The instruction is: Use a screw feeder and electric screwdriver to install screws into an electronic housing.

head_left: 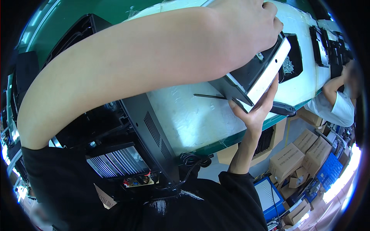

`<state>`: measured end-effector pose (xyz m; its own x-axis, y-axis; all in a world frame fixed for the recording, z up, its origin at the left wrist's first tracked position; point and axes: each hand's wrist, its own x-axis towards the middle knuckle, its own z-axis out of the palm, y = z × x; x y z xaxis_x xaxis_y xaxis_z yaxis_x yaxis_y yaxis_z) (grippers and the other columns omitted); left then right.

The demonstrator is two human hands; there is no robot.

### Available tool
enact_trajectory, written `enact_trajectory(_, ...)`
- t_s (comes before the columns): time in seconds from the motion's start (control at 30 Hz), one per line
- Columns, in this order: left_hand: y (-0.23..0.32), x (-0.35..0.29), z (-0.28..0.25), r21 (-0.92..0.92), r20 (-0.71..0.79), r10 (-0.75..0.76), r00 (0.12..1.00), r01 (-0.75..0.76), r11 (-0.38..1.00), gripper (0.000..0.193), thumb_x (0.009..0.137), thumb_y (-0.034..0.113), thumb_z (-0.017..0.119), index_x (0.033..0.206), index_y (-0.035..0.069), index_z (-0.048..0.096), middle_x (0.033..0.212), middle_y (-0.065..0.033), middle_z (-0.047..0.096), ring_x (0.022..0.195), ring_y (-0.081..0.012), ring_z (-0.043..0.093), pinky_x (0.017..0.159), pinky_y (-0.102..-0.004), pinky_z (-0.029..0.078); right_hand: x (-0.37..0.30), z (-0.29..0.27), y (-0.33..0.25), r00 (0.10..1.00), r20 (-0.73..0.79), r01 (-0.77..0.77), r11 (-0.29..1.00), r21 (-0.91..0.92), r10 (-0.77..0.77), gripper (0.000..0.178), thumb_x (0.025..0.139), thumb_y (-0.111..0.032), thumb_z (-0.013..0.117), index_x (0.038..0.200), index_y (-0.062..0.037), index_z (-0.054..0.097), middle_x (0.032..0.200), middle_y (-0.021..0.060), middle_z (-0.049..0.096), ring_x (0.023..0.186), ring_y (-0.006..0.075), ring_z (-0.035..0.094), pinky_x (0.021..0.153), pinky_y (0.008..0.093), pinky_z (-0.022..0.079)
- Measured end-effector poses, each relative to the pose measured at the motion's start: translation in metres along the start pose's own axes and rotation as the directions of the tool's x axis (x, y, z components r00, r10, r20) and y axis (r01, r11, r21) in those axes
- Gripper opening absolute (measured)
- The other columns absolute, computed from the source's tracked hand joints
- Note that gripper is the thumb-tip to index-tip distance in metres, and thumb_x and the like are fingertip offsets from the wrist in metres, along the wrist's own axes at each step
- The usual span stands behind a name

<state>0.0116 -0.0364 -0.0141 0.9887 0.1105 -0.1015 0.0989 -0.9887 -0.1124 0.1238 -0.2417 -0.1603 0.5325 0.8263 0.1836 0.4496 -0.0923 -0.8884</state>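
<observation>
My left forearm crosses the upper view, and my left hand (246, 29) is closed over a black metal housing (246, 71) with a pale strip along one edge. What its curled fingers hold is hidden. From below, my right hand (260, 109) grips the housing's near corner, thumb on one side and fingers on the other. The housing is tilted above the white tabletop (181, 111). A long screwdriver (283, 109) passes behind my right hand, its thin dark shaft pointing left; whether that hand also grips it, I cannot tell.
A black tray (296, 57) of small screws sits beyond the housing. At lower left stands an open black device casing (150, 131) with vents and a finned metal block (119, 161). A coiled cable (190, 158) lies beside it. Another person (337, 96) and cardboard boxes (287, 161) are at right.
</observation>
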Motion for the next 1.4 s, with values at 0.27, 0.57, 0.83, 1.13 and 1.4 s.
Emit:
enact_trajectory(0.27, 0.009, 0.018, 0.032, -0.04, -0.221, -0.129, 0.967, 0.123, 0.992, 0.054, 0.073, 0.024, 0.073, 0.116, -0.004, 0.057, 0.108, -0.015, 0.057, 0.105, -0.0248, 0.053, 0.084, -0.047, 0.043, -0.001, -0.002, 0.003, 1.0, 0.01, 0.015, 0.998, -0.059, -0.015, 0.126, 0.046, -0.036, 0.083, 0.152, -0.0067, 0.021, 0.151, 0.0178, 0.024, 0.136, 0.0331, 0.036, 0.112, 0.0448, 0.034)
enact_trajectory(0.57, -0.002, 0.006, 0.024, -0.091, -0.235, -0.039, 0.971, 0.018, 0.996, 0.043, 0.074, 0.017, 0.069, 0.11, -0.005, 0.059, 0.105, -0.0161, 0.059, 0.104, -0.0271, 0.054, 0.082, -0.046, 0.045, -0.002, -0.001, 0.006, 0.999, -0.019, 0.049, 0.996, -0.068, -0.051, 0.126, 0.045, -0.038, 0.083, 0.151, -0.0072, 0.024, 0.15, 0.0193, 0.026, 0.136, 0.0343, 0.035, 0.111, 0.0451, 0.035)
enact_trajectory(0.83, -0.028, -0.003, -0.012, -0.28, -0.103, 0.115, 0.988, -0.14, 0.95, 0.02, 0.076, 0.005, 0.065, 0.093, -0.006, 0.065, 0.094, -0.0192, 0.063, 0.095, -0.0299, 0.061, 0.075, -0.0379, 0.052, 0.0, 0.003, -0.004, 0.998, -0.053, 0.022, 0.999, -0.028, -0.023, 0.12, 0.045, -0.038, 0.084, 0.149, -0.0077, 0.03, 0.147, 0.0207, 0.028, 0.135, 0.0359, 0.036, 0.106, 0.0447, 0.039)
enact_trajectory(1.13, -0.041, 0.004, 0.026, -0.126, -0.554, 0.213, 0.805, -0.334, 0.934, 0.015, 0.074, 0.003, 0.067, 0.087, -0.004, 0.067, 0.092, -0.0187, 0.065, 0.093, -0.0295, 0.062, 0.075, -0.0361, 0.055, 0.003, 0.017, -0.006, 0.99, -0.075, 0.096, 0.968, -0.232, -0.116, 0.117, 0.049, -0.038, 0.086, 0.147, -0.0098, 0.029, 0.146, 0.021, 0.025, 0.134, 0.0392, 0.034, 0.105, 0.0486, 0.04)
enact_trajectory(1.4, -0.049, 0.008, 0.008, -0.307, -0.256, 0.173, 0.951, -0.249, 0.919, 0.017, 0.071, 0.0, 0.064, 0.087, -0.006, 0.066, 0.092, -0.0197, 0.065, 0.094, -0.0316, 0.061, 0.083, -0.0365, 0.052, 0.009, 0.018, -0.021, 0.999, -0.041, -0.046, 0.941, -0.335, 0.034, 0.12, 0.051, -0.04, 0.088, 0.148, -0.0111, 0.023, 0.146, 0.0195, 0.022, 0.135, 0.0382, 0.032, 0.103, 0.0509, 0.043)
